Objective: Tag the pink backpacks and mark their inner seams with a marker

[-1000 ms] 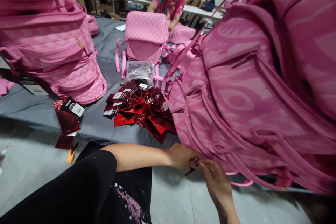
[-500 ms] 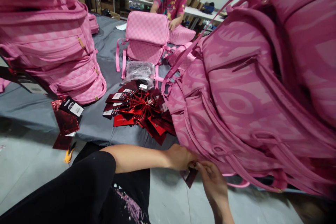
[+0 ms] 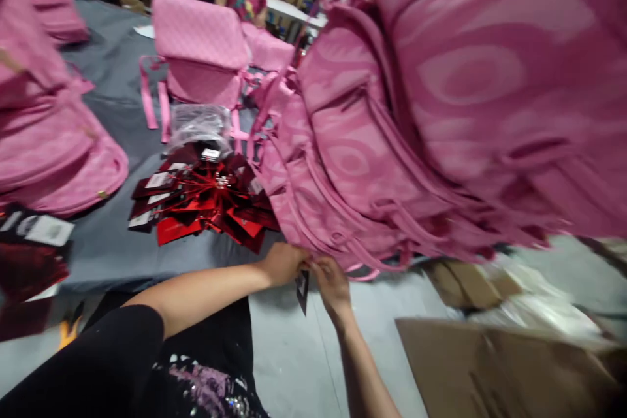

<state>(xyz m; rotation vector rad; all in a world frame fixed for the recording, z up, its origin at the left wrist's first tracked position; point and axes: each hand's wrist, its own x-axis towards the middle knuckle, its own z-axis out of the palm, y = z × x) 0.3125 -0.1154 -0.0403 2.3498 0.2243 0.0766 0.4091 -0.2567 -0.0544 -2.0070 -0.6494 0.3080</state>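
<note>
At the far left a pink bag (image 3: 59, 163) lies on the table (image 3: 112, 85), what it holds hidden; right of it a clear plastic bag (image 3: 200, 123) sits crumpled, its contents too blurred to tell, with a pile of red tags (image 3: 196, 209) fanned out just in front; next the left hand (image 3: 287, 264) has its fingers curled closed, a small dark tag (image 3: 302, 292) hanging from their tips, just below the stacked bags; close beside, the right hand (image 3: 333, 282) brings thumb and fingertips together, though whether they grip anything I cannot tell; the fine work there probably wants a light, steady left pinch, the tag hanging untwisted and the fingertips clear of straps; rightward, the stacked bags (image 3: 455, 78) lean overhead, contents out of sight; lowest right is brown cardboard (image 3: 450, 359), nothing visible inside.
</note>
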